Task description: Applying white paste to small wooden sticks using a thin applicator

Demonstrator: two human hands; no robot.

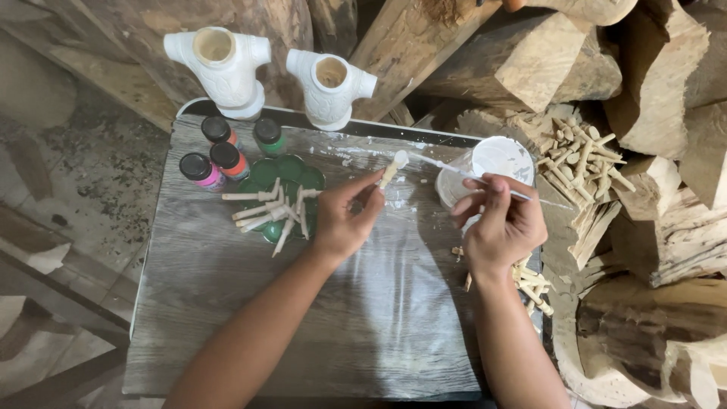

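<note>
We see a grey wood-grain counter (227, 303) amid stacked timber (530, 60). Upper left stand four paint bottles (227, 151), capped black. Centre frame, our left hand (344, 220) pinches a small wooden peg (390, 173); our right hand (503, 223) grips a thin brush (454, 168) touching it.

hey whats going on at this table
A person is painting small wooden pegs white. The left hand pinches one peg by its lower end, its tip already white, while the right hand holds a thin brush to it. A cup of white paint sits just behind. Painted pegs lie on a green palette beside four small paint bottles, bare ones are piled at right, and two white carved torsos stand at the back.
</note>
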